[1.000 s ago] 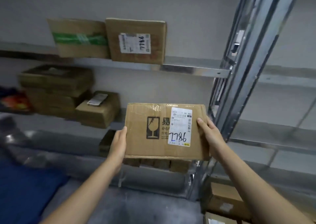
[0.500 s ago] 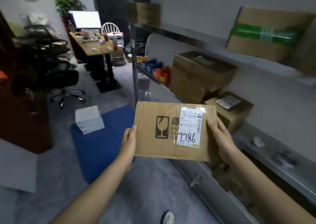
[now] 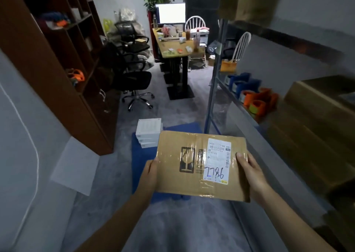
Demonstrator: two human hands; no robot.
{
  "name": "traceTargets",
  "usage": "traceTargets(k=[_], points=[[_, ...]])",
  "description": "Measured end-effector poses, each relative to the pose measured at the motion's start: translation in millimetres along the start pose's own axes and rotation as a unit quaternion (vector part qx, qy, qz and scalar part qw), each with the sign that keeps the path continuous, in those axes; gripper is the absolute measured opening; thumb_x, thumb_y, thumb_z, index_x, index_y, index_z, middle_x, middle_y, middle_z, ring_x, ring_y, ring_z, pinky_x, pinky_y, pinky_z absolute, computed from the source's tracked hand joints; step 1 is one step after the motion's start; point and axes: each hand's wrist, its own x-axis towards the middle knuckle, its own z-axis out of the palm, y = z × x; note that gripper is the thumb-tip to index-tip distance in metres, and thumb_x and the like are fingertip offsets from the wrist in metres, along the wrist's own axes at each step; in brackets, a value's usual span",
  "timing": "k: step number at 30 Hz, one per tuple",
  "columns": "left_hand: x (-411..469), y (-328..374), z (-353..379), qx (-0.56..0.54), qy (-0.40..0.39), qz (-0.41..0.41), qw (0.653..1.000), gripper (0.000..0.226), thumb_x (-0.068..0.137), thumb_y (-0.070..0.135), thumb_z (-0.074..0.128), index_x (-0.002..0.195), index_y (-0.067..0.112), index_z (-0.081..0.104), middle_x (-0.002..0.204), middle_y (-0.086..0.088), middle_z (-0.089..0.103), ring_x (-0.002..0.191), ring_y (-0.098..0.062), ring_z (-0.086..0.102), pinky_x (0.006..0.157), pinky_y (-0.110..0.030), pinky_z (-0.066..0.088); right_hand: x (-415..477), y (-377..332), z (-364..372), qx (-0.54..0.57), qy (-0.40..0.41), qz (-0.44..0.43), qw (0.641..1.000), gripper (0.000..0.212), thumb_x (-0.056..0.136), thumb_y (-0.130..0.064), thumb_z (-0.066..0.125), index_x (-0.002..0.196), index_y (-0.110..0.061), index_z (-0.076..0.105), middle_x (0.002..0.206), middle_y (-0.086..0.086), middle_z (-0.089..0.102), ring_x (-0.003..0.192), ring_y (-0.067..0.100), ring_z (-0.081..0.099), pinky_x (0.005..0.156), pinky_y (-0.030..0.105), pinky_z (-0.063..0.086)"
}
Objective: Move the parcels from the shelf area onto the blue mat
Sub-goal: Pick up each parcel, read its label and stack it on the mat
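A flat brown cardboard parcel [image 3: 199, 165] with a white label marked 7786 hangs in the air in front of me. My left hand [image 3: 149, 174] grips its left edge and my right hand [image 3: 249, 172] grips its right edge, thumbs on top. Under and beyond the parcel the blue mat [image 3: 141, 155] lies on the grey floor, largely hidden by the parcel. A stack of white boxes [image 3: 148, 132] stands on the mat's far left corner. More brown parcels [image 3: 315, 128] sit on the metal shelf at the right.
The metal shelf post [image 3: 213, 90] stands just right of the mat. A brown bookcase [image 3: 57, 63] lines the left side, a white sheet [image 3: 75, 171] at its foot. Black office chairs [image 3: 132, 75] and a cluttered desk [image 3: 176, 48] lie further back.
My view has swung left from the shelf toward the room. The parcel stays held in both hands and now hangs over the blue mat.
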Motion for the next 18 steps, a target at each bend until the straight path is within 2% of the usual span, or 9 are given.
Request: traceTargets(k=[2,4,7,9,12,14,16,18], points=[[23.1,0.0,-2.1,-0.006,0.003,0.012,1.000,0.022,0.101,0.049,0.039,0.098,0.031,0.052,0.102,0.010,0.054,0.095,-0.010,0.053,0.082,-0.035,0.044,29.9,-3.1,14.9,-0.008,-0.013,0.005,1.000,0.041,0.085,-0.061,0.058,0.125,-0.053,0.052,0.128,0.003,0.057,0.114,0.026,0.058,0.102,0.055,0.043],[45.8,-2.0,-6.5,-0.019,0.004,0.022,1.000,0.018,0.100,0.047,0.042,0.097,0.034,0.055,0.106,0.011,0.059,0.093,-0.004,0.055,0.075,-0.029,0.044,58.4,-6.7,32.6,-0.014,-0.024,0.017,0.999,0.033,0.087,-0.058,0.057,0.119,-0.055,0.055,0.126,0.001,0.059,0.111,0.023,0.060,0.099,0.052,0.046],[89.4,-3.9,-10.7,-0.023,0.009,0.010,1.000,0.020,0.098,0.055,0.043,0.102,0.041,0.056,0.109,0.014,0.060,0.097,-0.002,0.057,0.084,-0.029,0.048,105.9,-12.5,63.1,-0.028,-0.030,0.034,0.999,0.023,0.087,-0.056,0.058,0.110,-0.058,0.059,0.118,-0.004,0.066,0.106,0.020,0.064,0.096,0.049,0.049],[125.1,1.1,-11.4,-0.018,-0.003,-0.004,1.000,0.021,0.095,0.059,0.043,0.107,0.046,0.055,0.112,0.016,0.058,0.098,0.002,0.055,0.081,-0.024,0.047,141.4,-15.8,83.8,-0.030,-0.041,0.037,0.998,0.032,0.088,-0.054,0.059,0.119,-0.052,0.056,0.119,-0.003,0.067,0.107,0.022,0.064,0.098,0.052,0.048],[183.6,20.4,-7.9,-0.047,-0.020,-0.068,0.996,0.040,0.100,0.052,0.038,0.130,0.028,0.052,0.128,-0.003,0.056,0.113,-0.020,0.056,0.100,-0.042,0.045,193.7,-23.0,109.3,-0.021,-0.005,0.058,0.998,0.059,0.087,-0.043,0.065,0.140,-0.029,0.042,0.129,0.005,0.061,0.113,0.026,0.060,0.101,0.053,0.045],[219.1,39.5,-4.8,-0.058,-0.030,-0.086,0.994,0.037,0.100,0.054,0.036,0.124,0.032,0.053,0.122,-0.001,0.058,0.107,-0.018,0.057,0.095,-0.039,0.043,227.0,-31.1,119.9,-0.013,0.014,0.077,0.997,0.056,0.086,-0.036,0.068,0.136,-0.023,0.045,0.124,0.007,0.063,0.108,0.027,0.062,0.095,0.051,0.048],[249.0,59.0,-1.2,-0.033,-0.053,-0.081,0.995,0.031,0.097,0.062,0.030,0.110,0.045,0.052,0.108,0.013,0.059,0.097,-0.006,0.055,0.088,-0.033,0.040,255.2,-42.0,128.1,-0.011,0.032,0.083,0.996,0.044,0.084,-0.031,0.069,0.125,-0.025,0.053,0.116,0.008,0.067,0.101,0.027,0.065,0.087,0.047,0.052],[279.1,83.7,2.5,-0.022,-0.070,-0.076,0.994,0.029,0.098,0.063,0.024,0.098,0.049,0.049,0.097,0.020,0.054,0.088,0.002,0.051,0.085,-0.029,0.036,283.3,-51.7,133.9,0.005,0.039,0.087,0.995,0.035,0.083,-0.029,0.070,0.116,-0.029,0.058,0.111,0.008,0.070,0.099,0.029,0.066,0.088,0.051,0.052]])
